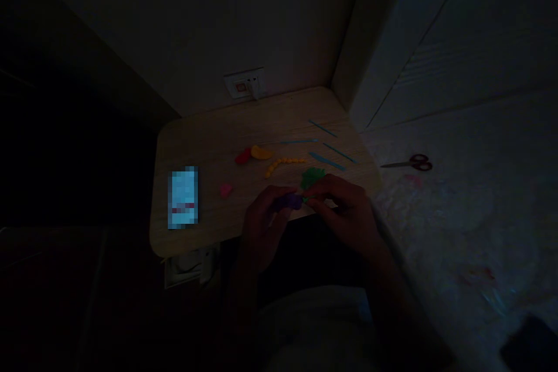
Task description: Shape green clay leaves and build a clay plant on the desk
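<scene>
My left hand (264, 216) is closed round a lump of purple modelling clay (291, 201) at the table's front edge. Against its right end, my right hand (342, 204) pinches a small green piece of clay (305, 200). Just behind my right fingers lies a flat, rough-edged green clay piece (313, 176). A curved string of yellow clay beads (283, 163) rests farther back. Beyond it to the left, a red clay piece (243, 156) touches an orange-yellow one (261, 153). A pink clay lump (225, 190) sits left of my left hand. The scene is very dark.
Several thin blue modelling tools, one a flat blue knife (326, 161), lie at the right of the wooden table (196, 133). A lit phone (183, 197) is at the left. Scissors (410, 163) lie on the pale surface to the right. A wall socket (244, 83) is behind.
</scene>
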### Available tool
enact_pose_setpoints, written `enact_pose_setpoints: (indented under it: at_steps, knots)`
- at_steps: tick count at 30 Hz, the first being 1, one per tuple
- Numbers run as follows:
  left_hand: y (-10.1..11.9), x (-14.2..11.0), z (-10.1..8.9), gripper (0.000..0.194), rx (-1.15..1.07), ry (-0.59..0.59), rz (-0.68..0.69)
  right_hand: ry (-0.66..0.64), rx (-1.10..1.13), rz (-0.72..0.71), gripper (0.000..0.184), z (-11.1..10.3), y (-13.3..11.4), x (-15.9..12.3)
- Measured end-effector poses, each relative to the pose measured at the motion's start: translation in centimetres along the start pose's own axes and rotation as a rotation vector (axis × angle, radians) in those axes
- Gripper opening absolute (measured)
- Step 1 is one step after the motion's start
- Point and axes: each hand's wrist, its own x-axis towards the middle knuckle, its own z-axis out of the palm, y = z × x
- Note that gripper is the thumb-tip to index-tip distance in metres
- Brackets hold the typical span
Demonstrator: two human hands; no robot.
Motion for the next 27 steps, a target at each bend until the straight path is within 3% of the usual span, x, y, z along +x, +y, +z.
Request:
enact_pose_setpoints:
  at_steps: [10,20,27]
  knots:
    - [0.3,0.0,0.3,0.028,-0.005,0.007,-0.009,-0.001,-0.025,-0.003,0.007,0.0,0.2,0.0]
    - [-1.3,0.5,0.9,0.038,-0.344,0.019,-0.207,0.062,0.16,0.158,0.009,0.1,1.0,-0.2]
    - [-1.4,0.3,1.0,0.041,-0.384,0.018,-0.282,0.083,0.21,0.218,0.007,0.7,0.8,-0.2]
